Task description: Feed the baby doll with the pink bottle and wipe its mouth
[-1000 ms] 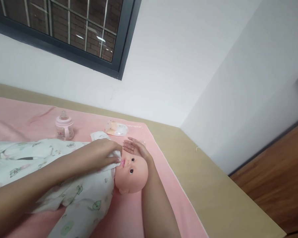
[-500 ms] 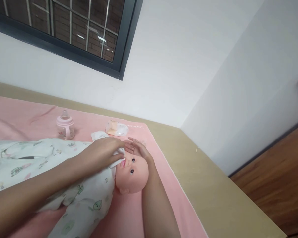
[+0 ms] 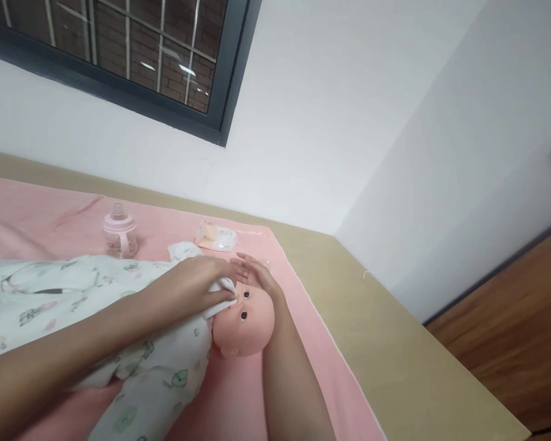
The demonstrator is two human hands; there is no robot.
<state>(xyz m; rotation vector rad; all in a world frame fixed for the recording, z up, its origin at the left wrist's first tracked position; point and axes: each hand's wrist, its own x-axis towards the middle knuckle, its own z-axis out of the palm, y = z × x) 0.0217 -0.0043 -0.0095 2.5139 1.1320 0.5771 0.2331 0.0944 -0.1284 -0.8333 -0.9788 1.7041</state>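
Observation:
A bald baby doll [image 3: 252, 331] in a white printed outfit [image 3: 165, 380] lies on its back, head to the right. Between the thumb and fingers of my left hand [image 3: 204, 275] is a folded white cloth [image 3: 223, 298], pressed on the doll's mouth and nose area. The doll's mouth is hidden under it; both eyes show. Around the far side of the doll's head lies my right hand [image 3: 254, 272], palm up with fingers loosely spread, and its wrist touches the head.
A pink-lidded baby bottle [image 3: 120, 236] stands on the pink mat [image 3: 239, 398] beyond the doll. A small clear-and-orange packet [image 3: 215, 236] lies to its right. The wooden tabletop [image 3: 371, 331] meets a white wall [image 3: 303, 153] with a barred window [image 3: 165, 55].
My left hand has moved the cloth slightly to the right and up the doll's face, so its pink mouth is now covered. My right hand has stayed in place.

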